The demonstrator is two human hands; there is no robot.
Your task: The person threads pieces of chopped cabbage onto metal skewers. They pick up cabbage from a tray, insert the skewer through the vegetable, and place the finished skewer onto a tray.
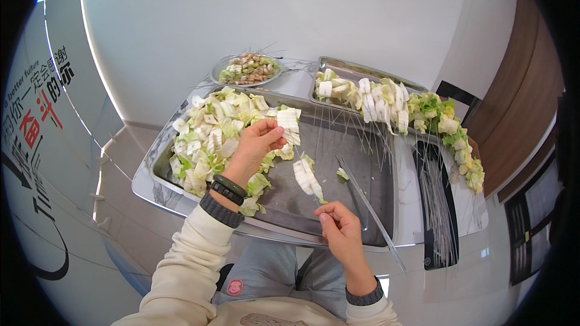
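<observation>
My left hand [262, 144] pinches a piece of napa cabbage [288, 123] between thumb and fingers, above the large metal tray [272, 203]. Below and to the right, my right hand [337, 224] holds a thin metal skewer [297, 150] that passes through another cabbage piece [306, 176]. The skewer's upper end lies just under the piece in my left hand; whether it pierces that piece cannot be told. Cut cabbage [213, 138] is heaped in the tray's left part. Several loose skewers [371, 210] lean across the tray's right part, near a small cabbage scrap [342, 173].
Behind, a smaller metal tray [371, 67] bears skewered cabbage [376, 99], with skewer ends hanging over the large tray. A black holder [425, 217] of skewers lies at right, beside more skewered leaves [462, 145]. A round plate [250, 83] of food stands at the back left.
</observation>
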